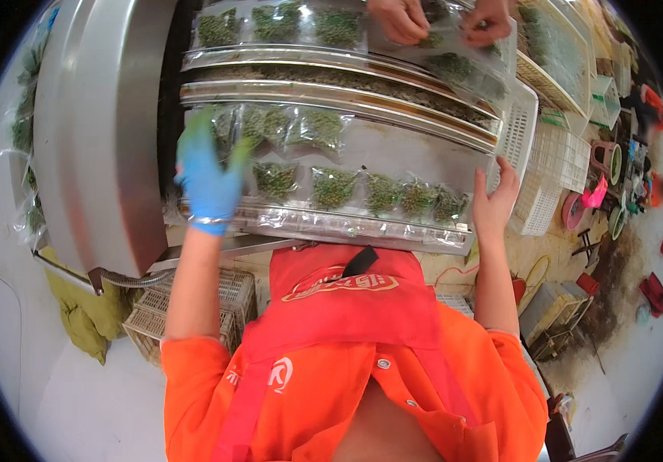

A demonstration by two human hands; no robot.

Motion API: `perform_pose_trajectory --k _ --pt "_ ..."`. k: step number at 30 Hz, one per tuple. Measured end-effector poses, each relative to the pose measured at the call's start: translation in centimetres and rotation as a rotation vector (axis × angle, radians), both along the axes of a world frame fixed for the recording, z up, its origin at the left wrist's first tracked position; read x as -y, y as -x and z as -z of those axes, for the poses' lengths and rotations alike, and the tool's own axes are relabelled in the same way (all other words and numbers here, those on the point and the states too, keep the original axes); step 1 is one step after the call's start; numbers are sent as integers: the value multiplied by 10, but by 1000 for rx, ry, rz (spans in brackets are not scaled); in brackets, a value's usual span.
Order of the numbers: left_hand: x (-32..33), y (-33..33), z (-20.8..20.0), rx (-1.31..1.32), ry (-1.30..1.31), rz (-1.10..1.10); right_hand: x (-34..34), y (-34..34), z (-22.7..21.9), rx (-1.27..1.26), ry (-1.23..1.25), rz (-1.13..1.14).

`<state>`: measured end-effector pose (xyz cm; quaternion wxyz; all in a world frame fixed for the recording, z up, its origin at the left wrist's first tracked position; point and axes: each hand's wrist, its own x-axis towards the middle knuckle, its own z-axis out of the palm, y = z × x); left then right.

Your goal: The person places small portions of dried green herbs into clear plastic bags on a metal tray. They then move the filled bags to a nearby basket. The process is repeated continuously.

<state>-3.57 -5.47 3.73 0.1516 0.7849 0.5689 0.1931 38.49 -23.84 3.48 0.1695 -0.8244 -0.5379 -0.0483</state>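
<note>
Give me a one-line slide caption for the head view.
Blue-gloved left hand and bare right hand rest on clear bags of green produce.

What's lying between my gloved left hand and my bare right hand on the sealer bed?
In the head view, a row of clear plastic bags of green herbs lies between the blue-gloved left hand and the bare right hand.
</note>
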Motion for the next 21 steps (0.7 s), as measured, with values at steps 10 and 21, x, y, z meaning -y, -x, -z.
perform_pose_trajectory --k 10,21 --pt "-5 83 64 474 474 -579 39 -7 30 -652 265 510" --pt "-21 65 39 158 423 -497 21 3 8 -299 268 291"
